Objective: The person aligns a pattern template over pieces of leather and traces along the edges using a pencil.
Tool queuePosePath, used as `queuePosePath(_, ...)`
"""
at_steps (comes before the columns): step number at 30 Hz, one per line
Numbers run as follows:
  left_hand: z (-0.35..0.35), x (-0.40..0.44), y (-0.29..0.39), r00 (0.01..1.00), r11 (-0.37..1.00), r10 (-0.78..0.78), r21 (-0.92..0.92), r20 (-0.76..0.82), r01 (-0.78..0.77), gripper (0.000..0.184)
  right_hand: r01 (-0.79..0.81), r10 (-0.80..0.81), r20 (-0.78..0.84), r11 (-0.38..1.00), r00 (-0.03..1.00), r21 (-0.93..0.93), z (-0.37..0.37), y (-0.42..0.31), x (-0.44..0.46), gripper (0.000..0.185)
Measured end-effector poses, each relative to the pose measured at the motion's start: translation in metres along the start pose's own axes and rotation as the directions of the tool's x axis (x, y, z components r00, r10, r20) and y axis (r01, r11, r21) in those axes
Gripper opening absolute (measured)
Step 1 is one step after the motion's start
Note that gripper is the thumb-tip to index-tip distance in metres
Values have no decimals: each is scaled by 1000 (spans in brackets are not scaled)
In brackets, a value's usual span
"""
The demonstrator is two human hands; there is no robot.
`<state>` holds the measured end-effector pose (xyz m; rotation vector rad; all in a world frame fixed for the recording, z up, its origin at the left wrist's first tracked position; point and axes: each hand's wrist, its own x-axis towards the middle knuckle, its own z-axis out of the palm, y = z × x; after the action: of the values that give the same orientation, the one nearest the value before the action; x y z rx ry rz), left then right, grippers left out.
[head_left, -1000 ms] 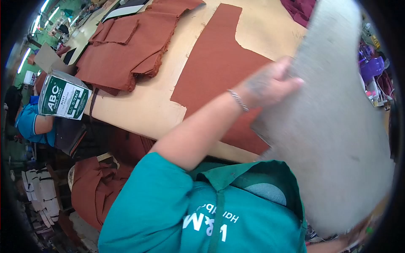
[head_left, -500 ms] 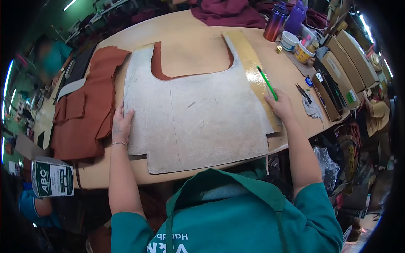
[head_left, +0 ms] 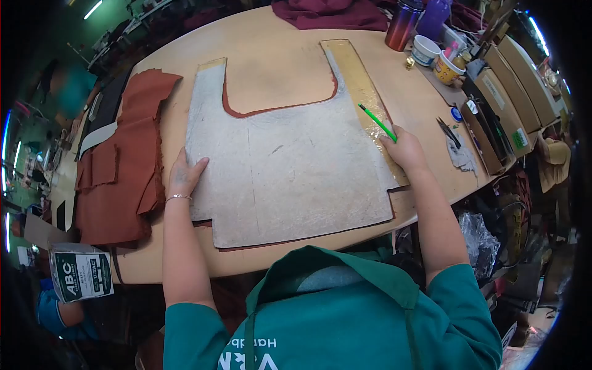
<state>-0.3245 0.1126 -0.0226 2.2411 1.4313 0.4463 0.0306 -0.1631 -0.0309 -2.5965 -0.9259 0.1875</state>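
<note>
A large whitish template [head_left: 290, 166] with two upright arms and a yellow taped strip on its right lies flat on the table. Reddish-brown material [head_left: 265, 112] shows as a thin rim along its inner curve and lower edges. My left hand [head_left: 184, 176] grips the template's left edge, thumb on top. At the right edge, my right hand [head_left: 404, 148] holds a green pencil [head_left: 379, 123] that points up and left over the yellow strip; its fingers also touch the template's edge.
Folded reddish-brown pieces [head_left: 123, 166] lie at the left, above an ABC tin [head_left: 80, 274]. Maroon cloth [head_left: 333, 13] is at the back. Bottles [head_left: 404, 24], tubs [head_left: 425, 50], snips [head_left: 449, 132] and cardboard boxes [head_left: 512, 80] stand or lie at the right. Another person's arm [head_left: 69, 313] shows at lower left.
The template went from being lifted at the right to lying over the reddish-brown piece. Since half a second ago it has shifted slightly, its edges closer to that piece's outline.
</note>
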Motion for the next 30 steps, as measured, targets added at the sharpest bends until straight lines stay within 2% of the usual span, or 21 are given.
queuePosePath(5, 0, -1, 0, 997, 998, 62, 33, -36, -61, 64, -23, 25, 24, 996, 999, -89, -8, -15, -4, 44)
queuePosePath(12, 4, 3, -6, 999, 1000, 16, 2, 29, -16, 85, 7, 18, 106, 973, 994, -232, -15, -16, 0, 45)
queuePosePath(15, 2, 2, 1, 997, 994, -40, 103, 66, 33, 89, 30, 13, 153, 961, 988, -274, -19, -20, 4, 47)
queuePosePath(17, 4, 8, -5, 999, 991, -26, 133, 22, 23, 86, 39, 20, 188, 951, 982, -306, -20, -18, 8, 48)
queuePosePath(18, 8, 9, -8, 1000, 990, -10, 143, 14, 7, 84, 58, 7, 204, 949, 979, -311, -19, -15, 9, 50)
queuePosePath(19, 5, 8, -7, 999, 999, 36, 35, 38, -38, 78, 66, 4, 216, 946, 976, -316, -20, -14, 10, 51)
queuePosePath(21, 3, 8, -4, 993, 994, 110, 12, 33, -111, 75, 54, 40, 265, 940, 963, -337, -24, -17, 9, 53)
queuePosePath(23, 3, 8, -3, 996, 992, 86, 86, 24, -87, 75, 36, 44, 242, 948, 969, -316, -23, -17, 7, 52)
queuePosePath(27, 9, 13, -14, 998, 980, 69, 189, 6, -69, 88, 43, 16, 204, 958, 979, -282, -18, -10, 3, 52)
queuePosePath(28, 8, 14, -16, 995, 983, 75, 162, 60, -84, 94, 41, 22, 212, 957, 977, -286, -18, -10, 3, 52)
queuePosePath(30, 11, 15, -22, 996, 977, 78, 197, 38, -84, 94, 33, 27, 206, 958, 978, -283, -20, -9, 2, 53)
